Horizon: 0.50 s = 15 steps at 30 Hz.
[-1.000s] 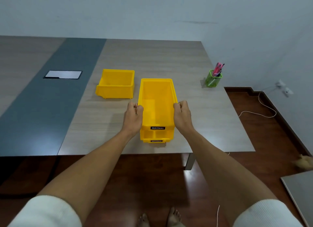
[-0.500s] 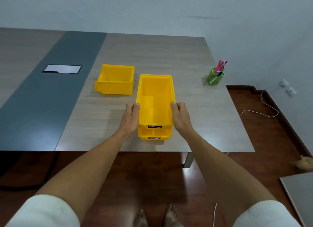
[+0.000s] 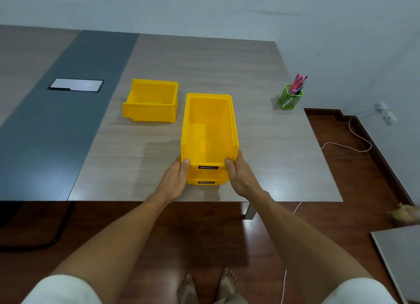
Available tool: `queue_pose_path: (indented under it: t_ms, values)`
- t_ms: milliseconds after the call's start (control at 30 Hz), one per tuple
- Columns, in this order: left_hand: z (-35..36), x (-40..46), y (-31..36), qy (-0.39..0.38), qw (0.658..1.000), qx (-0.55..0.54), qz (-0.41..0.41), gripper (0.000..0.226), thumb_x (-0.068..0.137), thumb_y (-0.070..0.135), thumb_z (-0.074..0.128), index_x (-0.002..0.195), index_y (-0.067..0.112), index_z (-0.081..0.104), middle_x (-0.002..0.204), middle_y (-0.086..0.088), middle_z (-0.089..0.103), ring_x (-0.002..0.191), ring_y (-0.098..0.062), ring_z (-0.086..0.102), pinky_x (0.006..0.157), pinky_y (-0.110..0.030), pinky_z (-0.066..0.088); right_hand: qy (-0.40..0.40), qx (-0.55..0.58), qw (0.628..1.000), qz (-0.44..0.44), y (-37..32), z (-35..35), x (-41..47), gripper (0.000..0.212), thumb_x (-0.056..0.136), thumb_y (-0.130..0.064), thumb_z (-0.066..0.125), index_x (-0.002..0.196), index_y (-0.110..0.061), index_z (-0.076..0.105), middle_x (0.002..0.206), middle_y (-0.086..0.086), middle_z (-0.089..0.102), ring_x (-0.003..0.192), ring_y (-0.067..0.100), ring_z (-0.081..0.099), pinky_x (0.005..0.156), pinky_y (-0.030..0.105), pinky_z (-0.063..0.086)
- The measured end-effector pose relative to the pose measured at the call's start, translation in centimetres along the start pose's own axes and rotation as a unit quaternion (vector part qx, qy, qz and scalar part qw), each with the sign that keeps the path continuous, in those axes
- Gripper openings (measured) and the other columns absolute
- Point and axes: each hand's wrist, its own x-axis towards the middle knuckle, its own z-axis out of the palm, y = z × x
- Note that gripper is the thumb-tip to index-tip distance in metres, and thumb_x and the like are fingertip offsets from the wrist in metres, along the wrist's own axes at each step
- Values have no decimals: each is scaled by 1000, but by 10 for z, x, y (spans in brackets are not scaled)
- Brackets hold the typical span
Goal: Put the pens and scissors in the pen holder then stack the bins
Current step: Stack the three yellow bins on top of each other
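Note:
Two yellow bins sit one on the other as a stack (image 3: pixel 209 131) near the table's front edge; both black labels face me. My left hand (image 3: pixel 175 181) presses the stack's left front corner and my right hand (image 3: pixel 241 176) the right front corner, thumbs on the upper bin's front lip. A third yellow bin (image 3: pixel 151 100) stands alone to the left and farther back. The green mesh pen holder (image 3: pixel 290 97) stands at the table's right edge with pink and dark pens upright in it. I cannot make out scissors among them.
The wooden table (image 3: pixel 204 60) has a grey strip with a white inset plate (image 3: pixel 76 85) at the left. A white cable (image 3: pixel 347 142) runs on the wooden floor at the right. Another grey surface (image 3: pixel 402 256) shows at the lower right. My bare feet are below.
My hands have slid from the middle of the upper bin's sides down to its front corners. The stack now sits settled on the table.

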Motion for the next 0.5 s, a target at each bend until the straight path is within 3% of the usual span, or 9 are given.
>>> queue_pose_path:
  t_ms: [67, 133, 267, 400, 500]
  values:
    - [-2, 2, -2, -11, 1000, 16, 12, 37, 110, 40, 29, 129, 20, 53, 108, 6, 61, 101, -12, 56, 86, -26, 43, -7, 3, 1000, -1, 0, -2, 1, 22, 110, -36, 36, 132, -35, 37, 132, 2, 58, 114, 22, 60, 94, 39, 51]
    - [-6, 3, -5, -34, 999, 31, 22, 39, 109, 42, 29, 138, 25, 49, 125, 5, 62, 114, -13, 58, 95, -29, 45, -14, 5, 1000, 4, -1, -4, 2, 20, 110, -35, 37, 129, -33, 38, 128, 2, 59, 109, 21, 62, 90, 37, 52]
    - [-12, 6, -7, -63, 996, 55, 26, 46, 108, 46, 28, 145, 26, 47, 137, 1, 61, 121, -17, 58, 103, -37, 48, -11, -8, 1000, 18, -5, -6, 2, 15, 110, -34, 37, 124, -30, 39, 116, 10, 65, 92, 26, 65, 72, 33, 51]
    - [-9, 5, -7, -39, 998, 46, -4, 49, 108, 49, 29, 139, 18, 51, 116, -19, 65, 102, -32, 62, 79, -28, 46, -11, -17, 1000, 12, -4, -5, -1, 21, 108, -40, 39, 128, -35, 39, 115, -2, 65, 90, 10, 65, 72, 28, 51]
    - [-10, 5, -10, -41, 998, 34, -17, 50, 105, 56, 27, 140, 26, 48, 104, -2, 60, 98, -26, 59, 82, -32, 44, -11, 23, 999, 22, -1, -1, -4, 24, 105, -49, 42, 129, -49, 42, 127, -10, 64, 106, 9, 67, 85, 31, 58]
